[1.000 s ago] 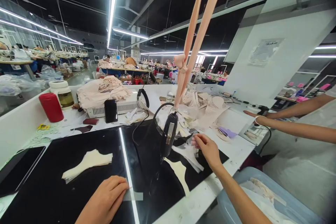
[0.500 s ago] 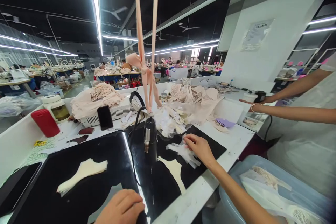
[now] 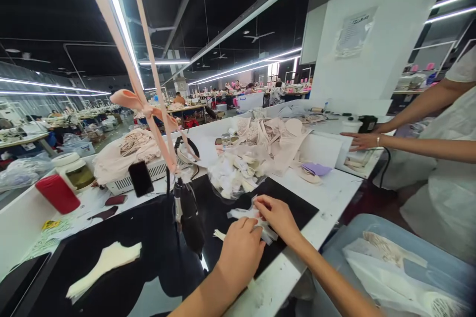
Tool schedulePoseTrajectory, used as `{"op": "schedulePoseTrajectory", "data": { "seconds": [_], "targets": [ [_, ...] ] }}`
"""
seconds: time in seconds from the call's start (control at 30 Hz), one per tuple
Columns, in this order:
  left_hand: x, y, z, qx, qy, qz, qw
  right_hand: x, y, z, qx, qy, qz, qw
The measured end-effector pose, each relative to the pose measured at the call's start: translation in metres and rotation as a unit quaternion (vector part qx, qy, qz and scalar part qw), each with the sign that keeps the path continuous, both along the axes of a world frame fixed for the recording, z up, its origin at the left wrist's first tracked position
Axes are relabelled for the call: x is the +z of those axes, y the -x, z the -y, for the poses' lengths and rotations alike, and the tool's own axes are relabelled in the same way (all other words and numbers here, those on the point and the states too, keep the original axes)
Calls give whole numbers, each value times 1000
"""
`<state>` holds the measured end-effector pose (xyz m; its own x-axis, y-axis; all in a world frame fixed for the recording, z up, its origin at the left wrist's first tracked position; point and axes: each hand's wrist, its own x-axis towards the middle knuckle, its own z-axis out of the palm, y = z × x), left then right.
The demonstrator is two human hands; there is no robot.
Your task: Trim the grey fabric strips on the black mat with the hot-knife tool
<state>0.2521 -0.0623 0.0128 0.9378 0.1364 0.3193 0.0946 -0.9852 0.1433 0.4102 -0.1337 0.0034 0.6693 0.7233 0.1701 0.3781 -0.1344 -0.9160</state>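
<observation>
Over the black work surface (image 3: 148,230), my right hand (image 3: 278,215) pinches the edge of a thin, see-through white fabric piece (image 3: 242,213) from a small loose pile. My left hand (image 3: 241,250) is right beside it, its fingers curled down over the same pile. The left fingertips are hidden, so what they hold cannot be made out. Under the left hand, a cream cut piece (image 3: 219,234) is mostly covered. A grey translucent sheet with a curved edge (image 3: 154,299) lies at the front. On the left is a small stack of cream cut pieces (image 3: 106,267).
A black handheld tool (image 3: 188,218) hangs from peach straps (image 3: 158,133) left of my hands. Behind lie a bag of white scraps (image 3: 234,173) and beige bra parts (image 3: 275,133). A blue bin (image 3: 357,237) stands at right, near a co-worker's hands (image 3: 362,139).
My left hand has left the grey sheet and moved right to the white pile beside my right hand. The view has shifted, and the hanging tool now tilts.
</observation>
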Motion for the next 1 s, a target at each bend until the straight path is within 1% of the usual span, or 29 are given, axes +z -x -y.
{"op": "schedulePoseTrajectory", "data": {
  "seconds": [0.1, 0.2, 0.3, 0.43, 0.6, 0.73, 0.87, 1.0],
  "targets": [
    [-5, -8, -5, 8, -1, -28, 1000, -2, -2, 1, -2, -15, -37, 999],
    [-7, -9, -9, 19, -2, -48, 999, -2, -5, 3, -13, -41, -84, 996],
    [-7, -9, -12, 25, -1, -61, 998, 0, -10, 5, -34, -87, -127, 987],
    [-7, -10, -16, 23, 10, -75, 997, 7, -15, 9, -69, -157, -166, 971],
    [-4, -9, -19, 17, 27, -75, 997, 20, -15, 16, -119, -221, -181, 951],
    [-4, -6, -17, 20, 32, -64, 997, 29, -13, 21, -146, -267, -189, 934],
    [-1, -1, -13, 20, 36, -46, 998, 33, -12, 23, -150, -294, -194, 924],
    [7, 10, -6, 10, 48, -20, 999, 34, -11, 20, -144, -304, -193, 922]
  ]
}}
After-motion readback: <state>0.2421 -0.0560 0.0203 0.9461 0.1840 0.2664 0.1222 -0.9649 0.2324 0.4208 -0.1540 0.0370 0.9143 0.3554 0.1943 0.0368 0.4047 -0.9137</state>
